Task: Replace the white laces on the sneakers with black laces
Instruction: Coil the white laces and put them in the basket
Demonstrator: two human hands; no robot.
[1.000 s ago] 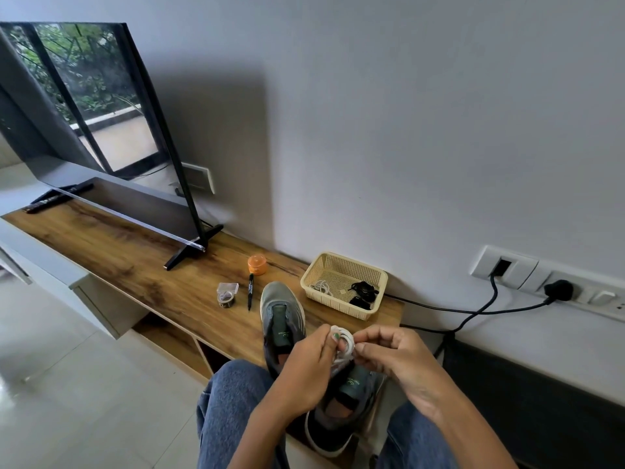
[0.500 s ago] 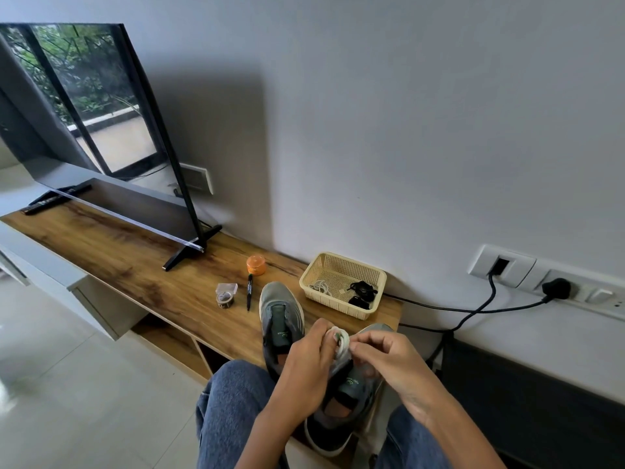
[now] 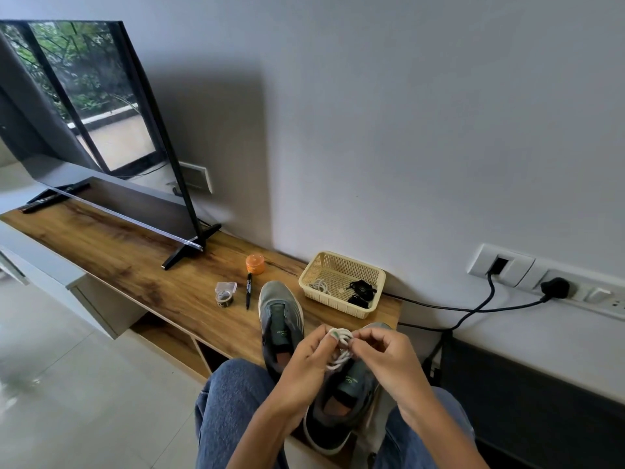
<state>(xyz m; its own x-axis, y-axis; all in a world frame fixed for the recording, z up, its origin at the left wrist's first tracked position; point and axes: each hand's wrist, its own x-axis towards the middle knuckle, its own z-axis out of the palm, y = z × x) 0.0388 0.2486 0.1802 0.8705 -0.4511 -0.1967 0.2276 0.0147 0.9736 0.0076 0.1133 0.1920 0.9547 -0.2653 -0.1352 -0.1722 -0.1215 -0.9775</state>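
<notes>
Just above your knees, your left hand [image 3: 304, 360] and right hand [image 3: 385, 357] meet over the nearer sneaker [image 3: 341, 401], both pinching a white lace [image 3: 340, 346] that is wound in loops around your left fingers. A short tail of that lace hangs down between the hands toward the shoe's tongue. This sneaker lies at the near edge of the bench [image 3: 135, 265], its heel over the edge above your jeans [image 3: 230, 407], and no lace shows in it. The other sneaker [image 3: 280, 316] sits just to its left and a little farther back, toe pointing at the wall, also with no lace showing. Left of that shoe lie a black pen [image 3: 249, 291] and a small roll of tape [image 3: 224, 296], with an orange cap [image 3: 255, 264] just beyond the pen. Past the sneakers, against the wall, a cream basket [image 3: 341, 262] holds another coiled white lace [image 3: 319, 286] on its left side and the black laces [image 3: 362, 292] bundled on its right. Farther left stands a television [image 3: 84, 113].
</notes>
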